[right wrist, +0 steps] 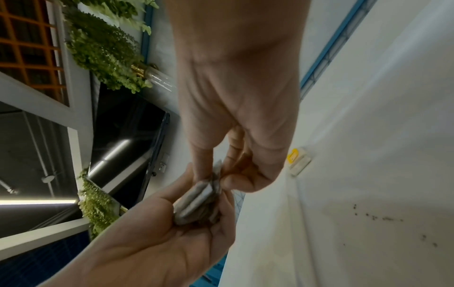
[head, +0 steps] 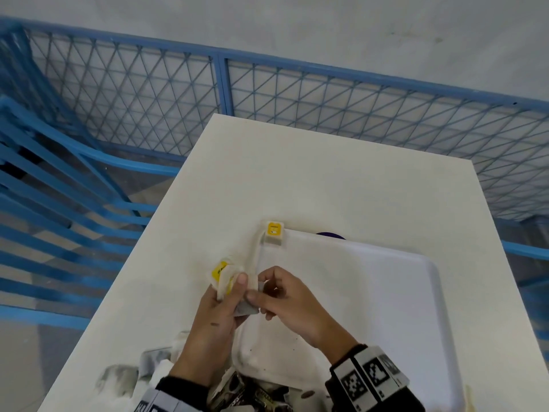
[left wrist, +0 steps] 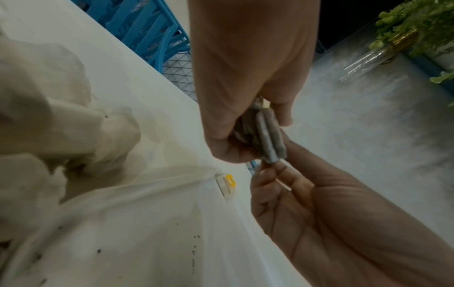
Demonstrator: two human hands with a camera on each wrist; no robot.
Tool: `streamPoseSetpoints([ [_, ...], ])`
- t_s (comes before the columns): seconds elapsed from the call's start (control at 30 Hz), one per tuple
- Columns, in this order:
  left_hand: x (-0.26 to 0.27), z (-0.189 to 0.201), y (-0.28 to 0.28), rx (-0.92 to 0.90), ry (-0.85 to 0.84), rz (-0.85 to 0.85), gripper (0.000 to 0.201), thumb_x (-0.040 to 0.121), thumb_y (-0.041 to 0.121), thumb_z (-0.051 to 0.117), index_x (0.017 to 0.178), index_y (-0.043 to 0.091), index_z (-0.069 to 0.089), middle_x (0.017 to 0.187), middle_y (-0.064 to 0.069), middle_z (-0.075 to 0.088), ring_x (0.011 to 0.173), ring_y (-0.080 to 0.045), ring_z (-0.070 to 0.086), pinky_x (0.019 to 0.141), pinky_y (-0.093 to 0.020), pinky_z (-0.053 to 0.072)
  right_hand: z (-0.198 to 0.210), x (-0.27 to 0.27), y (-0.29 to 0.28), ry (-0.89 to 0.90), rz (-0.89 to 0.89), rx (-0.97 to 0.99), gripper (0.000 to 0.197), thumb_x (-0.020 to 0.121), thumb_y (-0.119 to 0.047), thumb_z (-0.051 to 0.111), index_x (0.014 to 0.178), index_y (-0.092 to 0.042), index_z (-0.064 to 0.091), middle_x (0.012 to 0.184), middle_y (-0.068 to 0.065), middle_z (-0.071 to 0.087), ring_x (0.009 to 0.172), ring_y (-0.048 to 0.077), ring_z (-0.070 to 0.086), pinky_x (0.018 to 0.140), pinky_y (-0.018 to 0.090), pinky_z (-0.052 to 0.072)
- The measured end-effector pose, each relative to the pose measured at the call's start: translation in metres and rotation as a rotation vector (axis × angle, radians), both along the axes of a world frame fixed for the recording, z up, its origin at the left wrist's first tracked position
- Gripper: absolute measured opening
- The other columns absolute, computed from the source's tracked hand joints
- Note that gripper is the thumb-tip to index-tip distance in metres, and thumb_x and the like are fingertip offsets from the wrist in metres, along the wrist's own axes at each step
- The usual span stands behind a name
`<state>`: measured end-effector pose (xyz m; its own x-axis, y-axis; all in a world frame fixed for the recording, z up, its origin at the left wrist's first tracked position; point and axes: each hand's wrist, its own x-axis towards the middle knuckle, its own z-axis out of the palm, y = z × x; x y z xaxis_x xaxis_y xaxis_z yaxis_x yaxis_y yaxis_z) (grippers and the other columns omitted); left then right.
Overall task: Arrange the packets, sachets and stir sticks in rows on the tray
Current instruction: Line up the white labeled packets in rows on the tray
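Observation:
My left hand [head: 234, 292] grips a small stack of packets: white ones with yellow labels [head: 221, 272] at the top and grey sachets [head: 246, 307] below. My right hand [head: 261, 288] pinches the end of a grey sachet [left wrist: 270, 139] in that stack, just above the near left part of the white tray [head: 386, 292]. The wrist views show the grey sachets [right wrist: 196, 202] edge-on between both hands. One yellow-labelled packet [head: 274, 231] lies at the tray's far left corner. No stir sticks can be made out.
A heap of dark and pale packets [head: 252, 394] lies at the near table edge between my wrists, with grey-white ones [head: 124, 379] further left. A purple object [head: 329, 234] peeks from behind the tray. Blue mesh fencing [head: 219, 84] surrounds the white table [head: 326, 173].

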<state>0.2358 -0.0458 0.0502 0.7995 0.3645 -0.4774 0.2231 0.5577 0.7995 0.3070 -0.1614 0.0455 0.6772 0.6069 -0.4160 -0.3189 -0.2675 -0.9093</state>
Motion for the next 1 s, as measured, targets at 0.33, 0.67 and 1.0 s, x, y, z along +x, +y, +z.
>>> streamPoseSetpoints([
  [0.33,-0.003,-0.003,0.001,-0.073,-0.063,-0.042,0.027,0.083,0.013,0.055,0.109,0.007,0.058,0.099,-0.008,0.070,0.085,-0.012,0.069,0.066,-0.021,0.055,0.000,0.004,-0.015,0.046,-0.252,0.121,0.019,0.090,-0.013,0.058,0.072,-0.010,0.054,0.076,0.003,0.059,0.069,0.012,0.056,0.063,0.024,0.050],
  [0.67,-0.003,0.005,-0.008,0.060,-0.047,-0.211,0.041,0.072,0.023,0.064,0.110,0.008,0.065,0.106,-0.010,0.072,0.099,-0.021,0.067,0.072,-0.026,0.055,-0.007,0.002,-0.019,-0.157,-0.306,0.020,0.025,0.088,-0.010,0.058,0.068,-0.008,0.042,0.077,0.021,0.059,0.072,0.011,0.059,0.069,0.040,0.051],
  [1.0,-0.005,0.000,0.007,-0.060,-0.036,-0.111,0.046,0.061,0.025,0.073,0.103,0.007,0.066,0.099,-0.008,0.072,0.097,-0.020,0.066,0.080,-0.033,0.054,-0.007,0.011,-0.038,0.049,-0.103,0.175,0.018,0.091,0.000,0.053,0.097,-0.009,0.067,0.091,0.002,0.068,0.084,0.012,0.065,0.075,0.024,0.053],
])
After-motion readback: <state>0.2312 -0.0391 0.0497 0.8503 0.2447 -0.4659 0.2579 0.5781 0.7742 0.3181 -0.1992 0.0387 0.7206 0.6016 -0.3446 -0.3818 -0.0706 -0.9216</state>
